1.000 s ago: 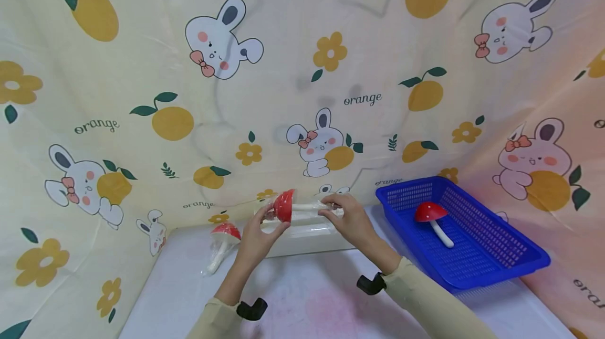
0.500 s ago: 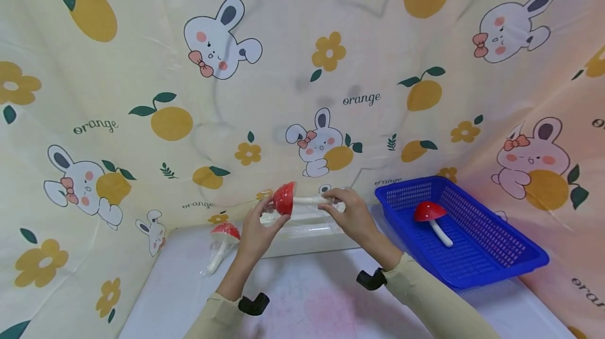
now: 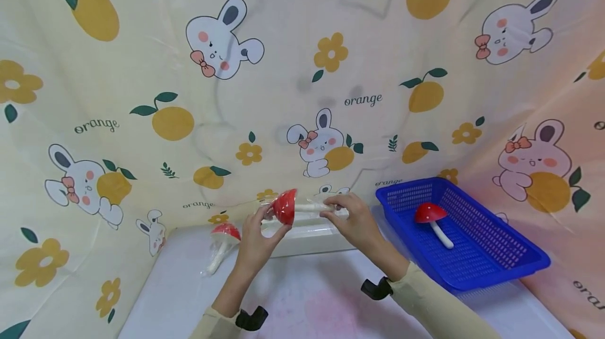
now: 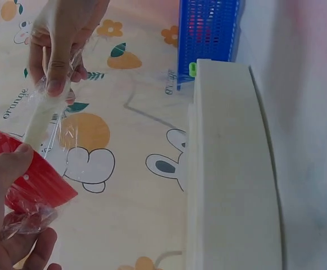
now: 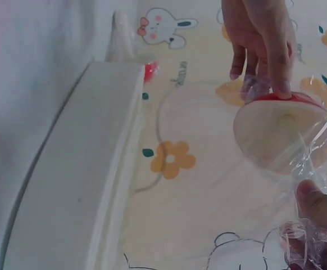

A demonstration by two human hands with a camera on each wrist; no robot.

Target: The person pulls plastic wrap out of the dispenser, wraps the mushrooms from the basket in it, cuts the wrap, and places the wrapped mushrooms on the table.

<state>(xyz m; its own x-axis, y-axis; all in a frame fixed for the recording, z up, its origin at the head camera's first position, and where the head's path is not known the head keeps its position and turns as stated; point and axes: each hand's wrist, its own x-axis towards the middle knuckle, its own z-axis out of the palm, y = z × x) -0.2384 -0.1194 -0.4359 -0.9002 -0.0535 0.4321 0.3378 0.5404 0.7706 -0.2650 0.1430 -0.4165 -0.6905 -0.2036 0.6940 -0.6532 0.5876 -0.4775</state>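
Observation:
A toy mushroom (image 3: 285, 207) with a red cap and white stem is held sideways in clear plastic wrap, above a long white box-like object (image 4: 236, 163). My left hand (image 3: 257, 239) grips the cap between thumb and fingers, with wrap bunched at its top. At the stem's end, my right hand (image 3: 356, 218) pinches stem and wrap; in the right wrist view loose film surrounds the cap's pale underside (image 5: 281, 132). Another wrapped mushroom (image 3: 222, 244) lies on the table, left of my left hand.
A blue mesh basket (image 3: 501, 271) stands at the right, holding one mushroom (image 3: 431, 214) that shows no wrap. Patterned cloth (image 3: 283, 92) hangs behind the white table (image 3: 302, 297). A small green part (image 4: 192, 69) sits at one end of the white object.
Both hands raised the wrapped mushroom slightly, then lowered it to about its former height. The mushroom on the table and the one in the basket have stayed put.

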